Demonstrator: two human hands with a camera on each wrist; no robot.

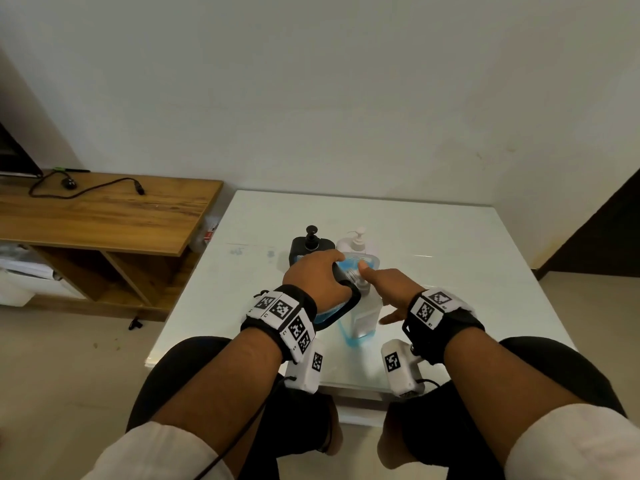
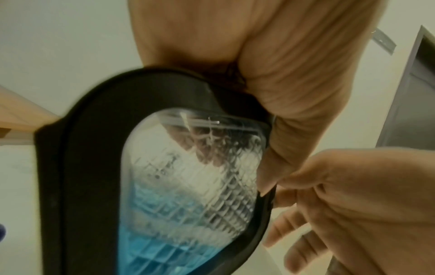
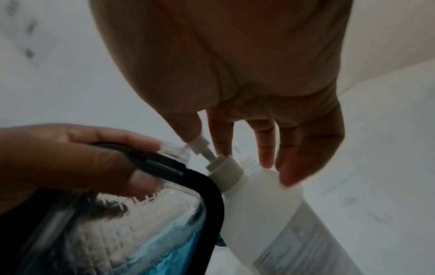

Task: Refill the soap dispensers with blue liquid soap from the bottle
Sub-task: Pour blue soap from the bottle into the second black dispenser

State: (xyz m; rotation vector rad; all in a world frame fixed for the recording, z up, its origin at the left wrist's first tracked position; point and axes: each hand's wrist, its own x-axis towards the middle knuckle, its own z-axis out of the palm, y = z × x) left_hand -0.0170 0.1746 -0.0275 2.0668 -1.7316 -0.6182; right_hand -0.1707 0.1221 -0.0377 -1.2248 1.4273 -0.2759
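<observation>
Glossy white table [image 1: 450, 244]; left hand [image 1: 313, 271] around diamond-textured black-rimmed dispenser [image 2: 188, 195].

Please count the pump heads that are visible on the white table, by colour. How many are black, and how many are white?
Black pump head: 1
White: 2, the far white pump head and the near white pump head
Total: 3

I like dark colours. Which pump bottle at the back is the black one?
The black dispenser, back left; the one beside it is white with a white pump.
</observation>
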